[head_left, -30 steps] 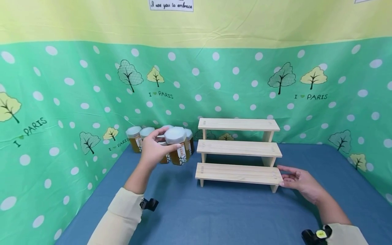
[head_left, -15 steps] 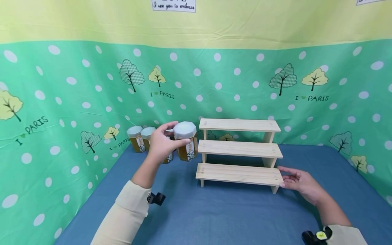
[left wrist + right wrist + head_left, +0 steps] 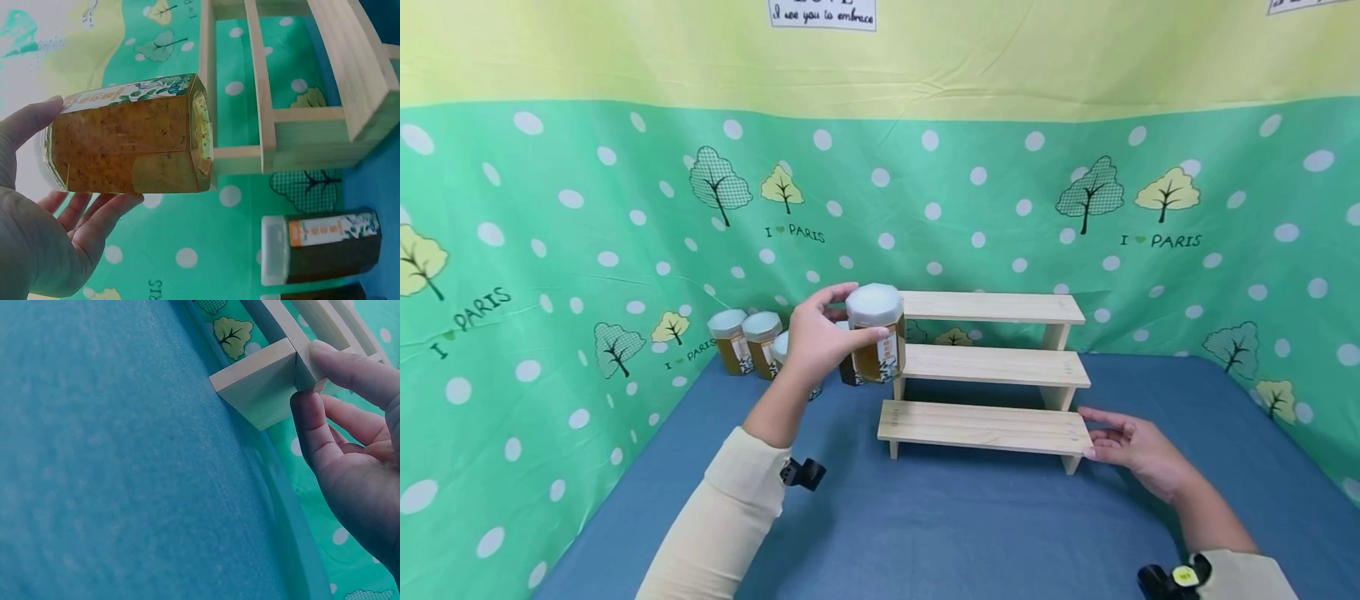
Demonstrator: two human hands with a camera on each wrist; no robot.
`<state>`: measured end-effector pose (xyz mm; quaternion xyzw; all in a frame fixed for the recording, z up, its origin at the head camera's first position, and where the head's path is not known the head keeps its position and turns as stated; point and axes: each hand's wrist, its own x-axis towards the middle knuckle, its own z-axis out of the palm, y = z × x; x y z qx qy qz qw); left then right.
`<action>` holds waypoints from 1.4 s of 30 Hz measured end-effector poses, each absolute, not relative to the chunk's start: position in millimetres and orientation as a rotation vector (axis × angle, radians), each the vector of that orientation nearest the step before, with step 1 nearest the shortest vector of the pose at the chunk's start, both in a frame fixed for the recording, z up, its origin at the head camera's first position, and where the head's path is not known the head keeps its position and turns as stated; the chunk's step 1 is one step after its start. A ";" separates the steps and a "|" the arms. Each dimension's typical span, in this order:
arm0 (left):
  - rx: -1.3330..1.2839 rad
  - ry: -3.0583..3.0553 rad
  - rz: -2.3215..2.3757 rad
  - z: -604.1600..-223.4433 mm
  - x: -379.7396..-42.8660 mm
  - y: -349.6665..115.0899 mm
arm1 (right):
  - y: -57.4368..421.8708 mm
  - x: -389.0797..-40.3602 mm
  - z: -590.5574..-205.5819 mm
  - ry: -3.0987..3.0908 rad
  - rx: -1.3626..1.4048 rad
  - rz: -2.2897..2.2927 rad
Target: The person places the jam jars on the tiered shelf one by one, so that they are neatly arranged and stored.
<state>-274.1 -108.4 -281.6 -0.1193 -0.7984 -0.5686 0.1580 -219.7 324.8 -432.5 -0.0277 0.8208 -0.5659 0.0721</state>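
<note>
My left hand (image 3: 822,340) grips an octagonal jar (image 3: 880,348) with a white lid, thumb on the near side and fingers behind. The jar is held in the air, overlapping the left ends of the upper steps in the head view. Amber, speckled contents and a printed label show on the jar (image 3: 125,144) in the left wrist view. At the right end of a three-step wooden display stand (image 3: 985,425), my right hand (image 3: 1138,450) pinches the corner of the lowest step. The right wrist view shows thumb and a finger on either face of the stand's board (image 3: 309,365).
Several similar jars, among them a jar (image 3: 728,342) at the far left, stand behind my left hand, some partly hidden by it. A blue cloth (image 3: 970,533) covers the table. Green patterned fabric (image 3: 925,208) hangs behind and along the sides.
My left hand has carried the jar rightward and a little upward, away from the other jars to the stand's left side. My right hand stays at the lowest step.
</note>
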 end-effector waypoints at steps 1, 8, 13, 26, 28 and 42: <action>-0.341 -2.282 -1.628 -280.3 -274.6 -106.2 | 324.8 -219.5 -432.5 2.468 -0.083 -1.699; -0.363 -2.264 -1.629 -273.2 -280.9 -91.3 | 325.6 -219.6 -433.4 2.463 -0.091 -1.709; -0.382 -2.259 -1.636 -270.0 -285.2 -79.2 | 326.0 -220.4 -433.8 2.456 -0.097 -1.710; -0.373 -2.265 -1.607 -260.8 -296.1 -37.8 | 327.2 -221.5 -433.8 2.466 -0.107 -1.704; -0.375 -2.264 -1.606 -259.2 -296.9 -32.0 | 327.4 -221.8 -433.9 2.465 -0.105 -1.702; -0.419 -2.256 -1.595 -252.0 -305.5 1.0 | 329.7 -221.4 -433.1 2.453 -0.168 -1.730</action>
